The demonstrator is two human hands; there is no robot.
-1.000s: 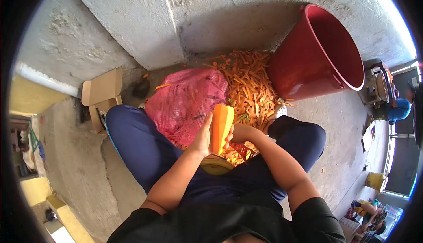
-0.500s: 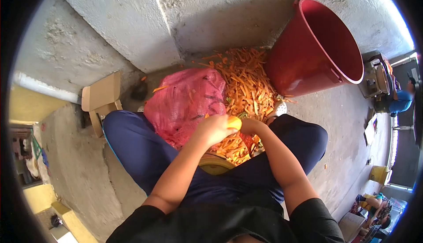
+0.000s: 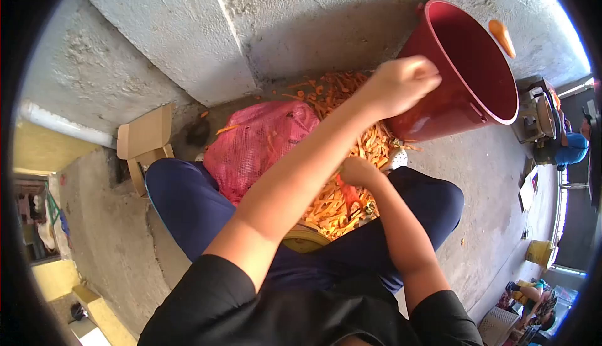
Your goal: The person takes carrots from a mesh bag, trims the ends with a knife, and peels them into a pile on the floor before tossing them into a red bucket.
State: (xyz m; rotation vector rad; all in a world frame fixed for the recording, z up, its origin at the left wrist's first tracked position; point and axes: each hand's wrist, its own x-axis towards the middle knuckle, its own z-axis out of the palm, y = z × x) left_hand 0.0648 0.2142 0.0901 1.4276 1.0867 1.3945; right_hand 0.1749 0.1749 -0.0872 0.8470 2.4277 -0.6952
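Note:
A peeled orange carrot [image 3: 501,38] is in the air beside the upper right rim of the large dark red bucket [image 3: 407,104]. My left hand [image 3: 407,82] reaches out in front of the bucket's near side, blurred, its fingers loosely curled and apart from the carrot. Low over the orange peelings [image 3: 329,211], my right hand [image 3: 360,173] is closed; what its fingers hold is hidden. Something red [image 3: 348,196] shows just below that hand. A pink mesh sack [image 3: 260,142] lies to the left of the peelings.
An opened cardboard box [image 3: 145,133] stands left of my knee. Behind the sack is a rough concrete wall [image 3: 313,26]. The rim of a yellowish container [image 3: 304,239] shows between my legs. Far right, a person in blue [image 3: 574,147] is near stacked things; another person is at lower right.
My left hand has swung up and right towards the bucket and let go of the carrot, now airborne. My right hand stays over the peelings, slightly lower left of the bucket.

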